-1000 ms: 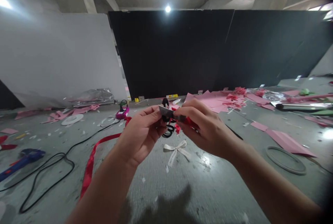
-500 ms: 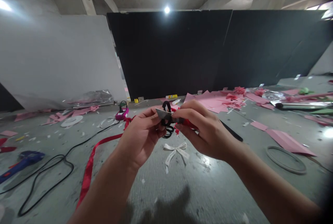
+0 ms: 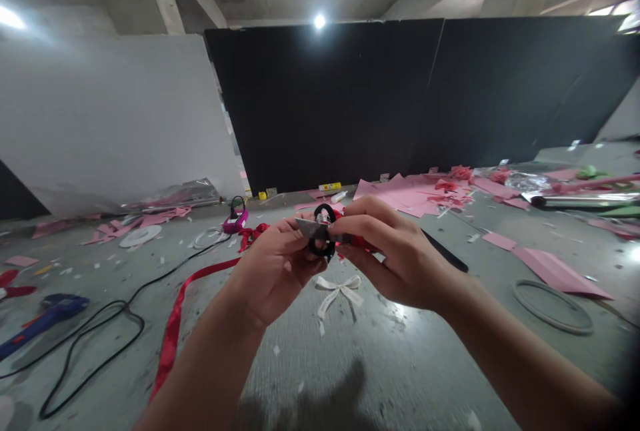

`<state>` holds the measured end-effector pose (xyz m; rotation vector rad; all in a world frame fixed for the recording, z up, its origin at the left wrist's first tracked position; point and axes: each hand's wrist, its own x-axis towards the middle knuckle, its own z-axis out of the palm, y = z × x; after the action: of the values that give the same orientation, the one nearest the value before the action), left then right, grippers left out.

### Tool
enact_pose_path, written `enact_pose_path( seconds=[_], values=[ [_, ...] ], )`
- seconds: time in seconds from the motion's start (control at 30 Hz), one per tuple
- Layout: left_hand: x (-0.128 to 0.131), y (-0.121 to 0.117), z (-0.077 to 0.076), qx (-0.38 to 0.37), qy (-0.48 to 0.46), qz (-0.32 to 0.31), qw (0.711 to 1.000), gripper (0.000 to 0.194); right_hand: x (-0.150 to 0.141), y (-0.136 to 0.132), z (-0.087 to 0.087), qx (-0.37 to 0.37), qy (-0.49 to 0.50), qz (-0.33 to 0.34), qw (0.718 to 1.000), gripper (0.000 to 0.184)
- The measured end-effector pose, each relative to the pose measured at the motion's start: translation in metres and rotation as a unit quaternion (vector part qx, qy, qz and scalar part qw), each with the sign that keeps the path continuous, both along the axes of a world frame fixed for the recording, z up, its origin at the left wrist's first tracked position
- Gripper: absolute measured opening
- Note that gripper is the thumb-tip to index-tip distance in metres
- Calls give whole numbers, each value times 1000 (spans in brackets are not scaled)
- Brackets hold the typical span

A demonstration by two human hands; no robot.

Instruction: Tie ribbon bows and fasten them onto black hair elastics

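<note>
My left hand (image 3: 273,264) is closed, its thumb and fingertips pinching a small black looped piece (image 3: 326,212) that looks like coiled cord. My right hand (image 3: 400,254) is closed around a knife; its flat grey blade (image 3: 311,228) points left across the black loops. Behind my right wrist juts a long black part (image 3: 445,252), perhaps the knife's handle. Some red material shows under the right fingers, its kind unclear. A red ribbon (image 3: 175,317) runs from near my left hand down along the forearm. Below both hands, a white ribbon bow (image 3: 340,292) lies on the floor.
To the left lie a blue glue gun (image 3: 50,317), a black cable (image 3: 135,297) and a purple device (image 3: 235,219). Pink paper (image 3: 405,194), a glue stick (image 3: 330,186) and a grey ring (image 3: 553,307) are on the floor. A black panel (image 3: 340,104) stands behind.
The black loops have turned between my fingers and now show as one rounder ring. The blade has shifted slightly left and down. Both hands keep nearly the same place.
</note>
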<state>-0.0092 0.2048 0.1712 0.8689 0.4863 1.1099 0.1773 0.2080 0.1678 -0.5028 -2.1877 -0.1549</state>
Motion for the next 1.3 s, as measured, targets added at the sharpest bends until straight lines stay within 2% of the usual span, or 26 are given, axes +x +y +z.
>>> enact_pose_path(
  seconds=[0.23, 0.6, 0.97, 1.23, 1.3],
  values=[
    [-1, -1, 3, 20, 17, -21, 999, 13, 1, 0, 4, 25, 8, 10, 1000, 20],
    [-5, -1, 0, 27, 17, -29, 999, 19, 8, 0, 4, 8, 36, 22, 999, 21],
    [-9, 1, 0, 40, 9, -64, 997, 10, 10, 4, 3, 1, 59, 29, 998, 22],
    [-9, 3, 0, 47, -6, -54, 997, 10, 9, 9, 0, -11, 63, 21, 998, 21],
    [-9, 3, 0, 43, -3, -45, 998, 9, 10, 13, -1, -11, 72, 1, 997, 20]
  ],
)
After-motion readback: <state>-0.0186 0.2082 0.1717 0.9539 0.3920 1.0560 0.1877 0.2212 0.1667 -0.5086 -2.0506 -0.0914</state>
